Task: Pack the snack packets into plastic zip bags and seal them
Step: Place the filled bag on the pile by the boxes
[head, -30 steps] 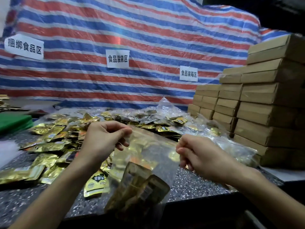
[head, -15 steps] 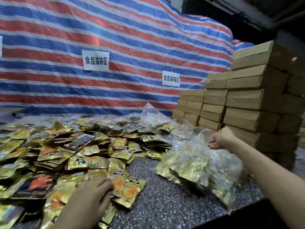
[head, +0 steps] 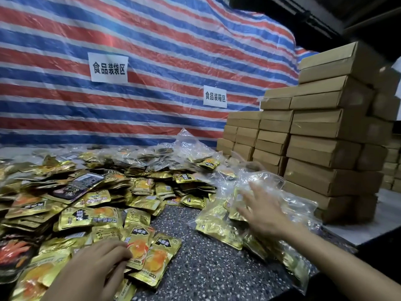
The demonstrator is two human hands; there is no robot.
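The head camera looks down on a big heap of gold snack packets (head: 91, 218) that covers the left and middle of the speckled table (head: 206, 274); a pile of clear zip bags (head: 219, 224), already full of packets, lies on the right beside a wall of brown boxes (head: 325, 148). The left hand (head: 93, 268) is low on the near side of the heap; its fingers bend down onto some orange and gold packets; I cannot tell if it grips one or only touches them. The right hand (head: 263, 213) is over the full bags with its fingers spread apart, holding nothing; it is blurry, so I cannot tell if it touches the plastic.

The full bags look slippery and some lie near the table edge; a push from the right hand could slide one off. The packets overlap, so the left hand could drag up too many.

One second ago both hands pinched the top of one bag; now neither holds it. Half a second ago the right hand was farther back with curled fingers; the left hand was already on the heap.
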